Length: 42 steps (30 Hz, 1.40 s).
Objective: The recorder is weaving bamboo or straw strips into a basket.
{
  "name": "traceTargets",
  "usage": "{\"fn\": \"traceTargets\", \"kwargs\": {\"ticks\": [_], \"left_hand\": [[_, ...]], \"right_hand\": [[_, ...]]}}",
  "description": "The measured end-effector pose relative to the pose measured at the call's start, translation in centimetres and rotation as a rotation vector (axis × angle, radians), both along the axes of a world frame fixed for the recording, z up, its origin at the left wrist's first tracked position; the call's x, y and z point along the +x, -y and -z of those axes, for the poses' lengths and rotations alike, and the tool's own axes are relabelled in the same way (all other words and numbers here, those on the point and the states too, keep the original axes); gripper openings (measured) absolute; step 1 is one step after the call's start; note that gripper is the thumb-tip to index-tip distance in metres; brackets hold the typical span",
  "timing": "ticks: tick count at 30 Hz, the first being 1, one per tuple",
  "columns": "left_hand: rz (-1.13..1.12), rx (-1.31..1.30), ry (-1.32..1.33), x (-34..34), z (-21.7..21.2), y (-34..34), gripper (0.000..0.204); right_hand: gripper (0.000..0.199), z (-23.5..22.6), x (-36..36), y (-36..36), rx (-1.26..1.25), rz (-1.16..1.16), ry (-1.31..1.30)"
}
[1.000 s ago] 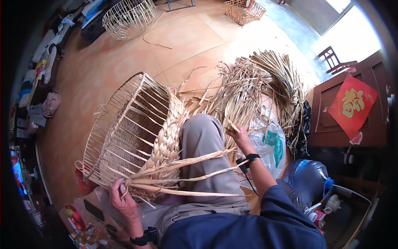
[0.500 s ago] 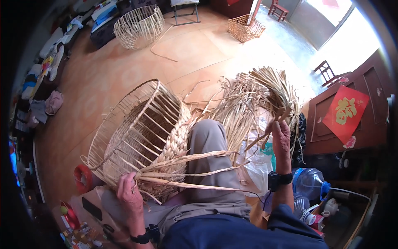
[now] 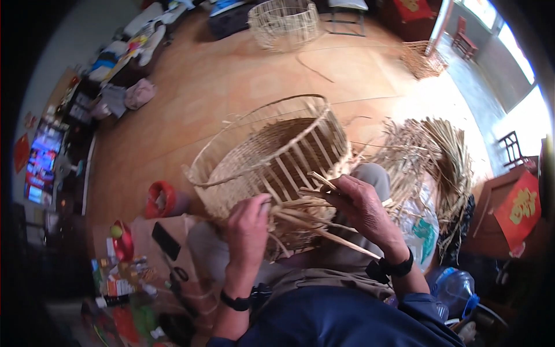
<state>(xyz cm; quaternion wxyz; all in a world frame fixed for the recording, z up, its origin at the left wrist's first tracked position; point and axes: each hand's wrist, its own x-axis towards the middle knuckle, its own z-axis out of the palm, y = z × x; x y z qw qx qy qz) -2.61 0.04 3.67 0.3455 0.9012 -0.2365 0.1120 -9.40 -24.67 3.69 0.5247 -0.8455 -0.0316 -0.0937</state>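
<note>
A half-woven straw basket [image 3: 272,156] on a cane frame rests on my lap, its open mouth turned away from me. My left hand [image 3: 248,222] presses on the woven wall near the lower rim, fingers curled over several straw strands [image 3: 315,228]. My right hand [image 3: 361,205] grips a bundle of those strands where they cross the basket's side. Loose ends fan out toward my right wrist.
A pile of dry straw [image 3: 430,153] lies on the floor to my right. A bare basket frame [image 3: 283,23] and a smaller basket [image 3: 425,58] stand far off. A red roll [image 3: 161,199] and a cluttered box [image 3: 127,254] sit at my left.
My right hand came back from the straw pile to the basket and now grips strands at its side. The left hand moved up onto the weave. The basket has turned more upright.
</note>
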Motion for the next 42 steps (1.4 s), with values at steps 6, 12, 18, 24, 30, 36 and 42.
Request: {"fn": "traceTargets", "kwargs": {"ticks": [6, 12, 18, 24, 30, 36, 42], "left_hand": [[0.032, 0.042, -0.144, 0.3, 0.6, -0.4, 0.028], [-0.036, -0.072, -0.224, 0.1, 2.5, -0.6, 0.019], [0.004, -0.129, -0.149, -0.2, 3.6, 1.6, 0.025], [0.006, -0.119, -0.175, 0.1, 4.1, 0.4, 0.032], [0.017, -0.203, -0.116, -0.4, 4.4, 0.3, 0.018], [0.047, -0.29, -0.169, -0.5, 5.1, 0.1, 0.004], [0.172, -0.053, -0.092, 0.0, 5.5, -0.8, 0.009]], "right_hand": [[0.018, -0.6, 2.7, -4.1, -0.153, 0.006, -0.009], [0.023, 2.0, 3.3, -6.3, -0.309, 0.155, 0.054], [0.02, 2.0, 2.9, -5.8, -0.482, 0.242, -0.052], [0.025, 2.6, 4.1, -7.6, -0.409, 0.187, -0.037], [0.021, 3.0, 3.1, -7.5, -0.465, 0.176, 0.015], [0.015, 3.4, 2.1, -6.4, -0.527, 0.132, 0.065], [0.021, 3.1, 2.1, -5.2, -0.542, 0.125, 0.048]]}}
